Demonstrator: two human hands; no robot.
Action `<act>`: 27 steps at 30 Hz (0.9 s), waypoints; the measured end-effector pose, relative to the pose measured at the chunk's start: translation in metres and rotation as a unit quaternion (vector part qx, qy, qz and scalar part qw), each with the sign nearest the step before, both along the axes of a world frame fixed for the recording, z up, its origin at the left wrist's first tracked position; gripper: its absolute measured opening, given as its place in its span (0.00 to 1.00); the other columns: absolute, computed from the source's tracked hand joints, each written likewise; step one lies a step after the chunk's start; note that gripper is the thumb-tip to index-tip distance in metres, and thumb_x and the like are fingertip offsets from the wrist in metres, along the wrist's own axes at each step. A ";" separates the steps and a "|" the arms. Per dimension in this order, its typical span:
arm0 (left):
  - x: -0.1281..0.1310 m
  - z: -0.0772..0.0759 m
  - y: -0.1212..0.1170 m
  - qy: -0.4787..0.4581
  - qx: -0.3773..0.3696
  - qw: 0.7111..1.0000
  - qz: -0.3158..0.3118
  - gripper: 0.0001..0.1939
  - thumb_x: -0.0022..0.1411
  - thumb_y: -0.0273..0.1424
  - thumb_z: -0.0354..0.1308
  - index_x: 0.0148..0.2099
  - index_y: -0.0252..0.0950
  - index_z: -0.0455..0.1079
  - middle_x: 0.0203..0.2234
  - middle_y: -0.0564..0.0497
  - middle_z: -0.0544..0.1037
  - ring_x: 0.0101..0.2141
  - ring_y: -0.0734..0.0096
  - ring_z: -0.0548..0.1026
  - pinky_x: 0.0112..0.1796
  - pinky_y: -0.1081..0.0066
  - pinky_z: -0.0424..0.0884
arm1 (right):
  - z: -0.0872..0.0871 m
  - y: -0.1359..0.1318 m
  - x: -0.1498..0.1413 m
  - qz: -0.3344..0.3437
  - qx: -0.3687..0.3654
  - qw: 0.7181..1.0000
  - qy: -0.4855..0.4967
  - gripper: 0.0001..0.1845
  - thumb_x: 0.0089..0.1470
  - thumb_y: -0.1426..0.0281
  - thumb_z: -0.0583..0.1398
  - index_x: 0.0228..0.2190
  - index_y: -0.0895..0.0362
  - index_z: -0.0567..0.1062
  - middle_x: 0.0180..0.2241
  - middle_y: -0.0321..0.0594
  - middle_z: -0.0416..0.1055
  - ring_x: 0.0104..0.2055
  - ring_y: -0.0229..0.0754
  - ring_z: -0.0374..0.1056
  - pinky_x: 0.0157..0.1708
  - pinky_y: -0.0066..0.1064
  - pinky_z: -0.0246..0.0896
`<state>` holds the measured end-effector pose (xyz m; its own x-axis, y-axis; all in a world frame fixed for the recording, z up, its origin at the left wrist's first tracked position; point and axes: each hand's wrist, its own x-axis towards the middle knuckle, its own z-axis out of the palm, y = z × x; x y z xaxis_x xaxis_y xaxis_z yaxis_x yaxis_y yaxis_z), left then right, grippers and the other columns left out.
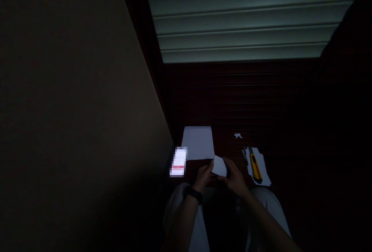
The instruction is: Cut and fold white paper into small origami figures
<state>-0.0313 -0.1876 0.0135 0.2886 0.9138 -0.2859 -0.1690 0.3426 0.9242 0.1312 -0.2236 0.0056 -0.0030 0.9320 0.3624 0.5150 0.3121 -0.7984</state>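
A small piece of white paper or card [219,166] is held between both hands, tilted above the dark table. My left hand [204,175] pinches its left edge, and a dark band circles that wrist. On the other side, my right hand [235,178] is closed around the right edge, thumb below. Just beyond my left hand lies a larger white sheet or pad [198,143]. To the right, a yellow utility knife [255,168] rests on a white paper piece [264,167] with cut edges. The dim light hides fine detail.
A lit phone [178,162], its screen blurred, lies at the left beside the wall [139,120]. A small grey tool [245,155] is next to the knife. A torn white scrap [238,136] sits farther back. Pale slats [247,23] rise behind the dark table.
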 end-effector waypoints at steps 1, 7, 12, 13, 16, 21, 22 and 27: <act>0.001 0.001 0.000 -0.011 -0.011 1.000 -0.005 0.32 0.50 0.53 0.55 0.43 0.30 0.72 0.34 0.40 0.77 0.29 0.66 0.76 0.26 0.73 0.67 | 0.000 0.000 0.000 0.001 -0.002 1.000 0.011 0.40 0.42 0.68 0.64 0.57 0.51 0.57 0.57 0.44 0.56 0.58 0.51 0.53 0.57 0.43 0.48; 0.003 0.006 -0.002 -0.044 -0.019 0.999 0.003 0.32 0.51 0.53 0.54 0.46 0.30 0.70 0.40 0.38 0.76 0.37 0.62 0.76 0.35 0.69 0.70 | -0.004 0.004 0.005 0.011 -0.035 0.995 0.093 0.39 0.42 0.64 0.65 0.55 0.53 0.60 0.56 0.45 0.59 0.58 0.50 0.54 0.56 0.43 0.47; 0.002 0.005 -0.003 -0.049 -0.016 0.999 -0.010 0.29 0.53 0.51 0.54 0.47 0.32 0.70 0.43 0.38 0.75 0.39 0.60 0.75 0.36 0.67 0.71 | -0.006 0.009 0.008 0.008 -0.103 0.974 0.203 0.38 0.38 0.61 0.67 0.52 0.54 0.65 0.54 0.45 0.62 0.57 0.51 0.56 0.56 0.44 0.47; 0.002 0.004 -0.003 -0.043 -0.011 0.999 -0.013 0.28 0.53 0.50 0.55 0.47 0.32 0.70 0.43 0.38 0.75 0.38 0.60 0.75 0.35 0.67 0.71 | -0.005 0.009 0.008 0.010 -0.119 0.966 0.230 0.38 0.38 0.60 0.67 0.52 0.54 0.66 0.53 0.45 0.64 0.56 0.52 0.57 0.55 0.44 0.49; 0.000 -0.001 -0.003 -0.025 0.001 1.000 -0.016 0.27 0.50 0.44 0.61 0.48 0.32 0.69 0.41 0.39 0.76 0.37 0.60 0.75 0.33 0.67 0.71 | -0.003 0.009 0.009 0.021 -0.159 0.948 0.276 0.32 0.41 0.57 0.65 0.48 0.55 0.71 0.49 0.46 0.69 0.51 0.53 0.63 0.50 0.43 0.55; 0.002 -0.010 -0.001 -0.008 0.056 0.998 0.017 0.35 0.41 0.33 0.69 0.54 0.35 0.64 0.39 0.43 0.77 0.37 0.62 0.75 0.36 0.69 0.70 | 0.001 0.008 0.012 0.038 -0.193 0.938 0.287 0.25 0.44 0.52 0.61 0.38 0.59 0.77 0.39 0.46 0.75 0.44 0.53 0.68 0.45 0.40 0.59; 0.002 -0.012 0.000 -0.002 0.081 0.996 0.027 0.34 0.41 0.33 0.69 0.52 0.35 0.66 0.39 0.43 0.77 0.38 0.62 0.75 0.38 0.69 0.69 | 0.001 0.008 0.012 0.041 -0.200 0.935 0.289 0.25 0.44 0.52 0.61 0.37 0.59 0.78 0.38 0.46 0.75 0.43 0.52 0.68 0.44 0.40 0.60; 0.004 -0.020 0.004 0.027 0.104 0.993 0.043 0.19 0.45 0.39 0.66 0.36 0.30 0.74 0.32 0.43 0.78 0.34 0.62 0.75 0.35 0.68 0.70 | 0.002 0.009 0.007 0.046 -0.229 0.922 0.310 0.29 0.46 0.47 0.56 0.33 0.61 0.78 0.31 0.45 0.76 0.34 0.48 0.70 0.35 0.35 0.63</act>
